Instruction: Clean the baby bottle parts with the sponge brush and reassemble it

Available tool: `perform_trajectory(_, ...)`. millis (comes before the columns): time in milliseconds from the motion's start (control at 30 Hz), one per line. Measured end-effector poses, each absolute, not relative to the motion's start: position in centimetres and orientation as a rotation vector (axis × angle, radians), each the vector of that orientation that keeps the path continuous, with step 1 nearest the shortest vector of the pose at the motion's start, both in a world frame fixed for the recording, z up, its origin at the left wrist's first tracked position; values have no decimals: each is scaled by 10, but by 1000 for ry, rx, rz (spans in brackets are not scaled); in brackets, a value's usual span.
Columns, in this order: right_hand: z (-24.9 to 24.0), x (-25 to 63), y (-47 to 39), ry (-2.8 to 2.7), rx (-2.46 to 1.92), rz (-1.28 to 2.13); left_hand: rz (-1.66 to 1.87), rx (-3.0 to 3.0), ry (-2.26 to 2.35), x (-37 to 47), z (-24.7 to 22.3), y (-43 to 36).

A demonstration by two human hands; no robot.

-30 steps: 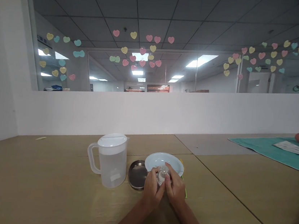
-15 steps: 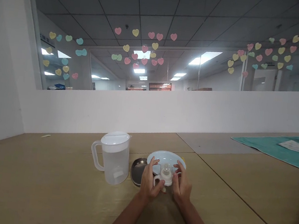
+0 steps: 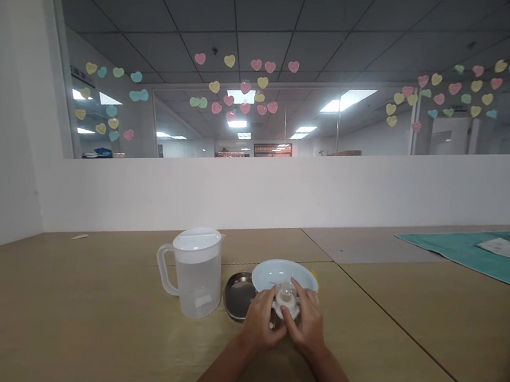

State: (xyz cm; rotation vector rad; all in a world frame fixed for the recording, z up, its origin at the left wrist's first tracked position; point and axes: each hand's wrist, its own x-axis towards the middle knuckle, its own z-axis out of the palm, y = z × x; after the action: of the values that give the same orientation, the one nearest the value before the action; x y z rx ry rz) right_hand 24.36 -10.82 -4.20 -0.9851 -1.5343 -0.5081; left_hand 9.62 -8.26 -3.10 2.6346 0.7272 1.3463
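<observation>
Between my two hands is a baby bottle top [image 3: 286, 307], a white collar with a clear, nipple-like upper part. My left hand [image 3: 260, 323] grips it from the left side. My right hand [image 3: 308, 321] has its fingers closed round the right side, with the thumb across the front of the collar. The palms and my fingers hide its underside and its side handle. Just behind the hands lies a pale blue bowl [image 3: 268, 270], and a round metal dish [image 3: 238, 297] sits left of it, partly covered by my left hand.
A translucent lidded pitcher [image 3: 197, 283] with liquid in it stands left of the metal dish, handle to the left. A green cloth [image 3: 453, 246] lies at the far right. Behind the wooden table [image 3: 81, 318] rises a white wall [image 3: 254, 197] with a window.
My hands have come closer together and closed round the bottle top. The right hand was beside it with fingers apart; its thumb now lies on the collar. The side handle is now covered.
</observation>
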Motion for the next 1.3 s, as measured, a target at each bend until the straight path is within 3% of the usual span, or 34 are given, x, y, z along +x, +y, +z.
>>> perform_trajectory(900,-46,244,-107,-1451,-1054,-393,1340,2680,705,100,-37,-82)
perform_trajectory(1300,-53,242,-100,-1403,-922,-645,1388,2691,748,98,-26,-87)
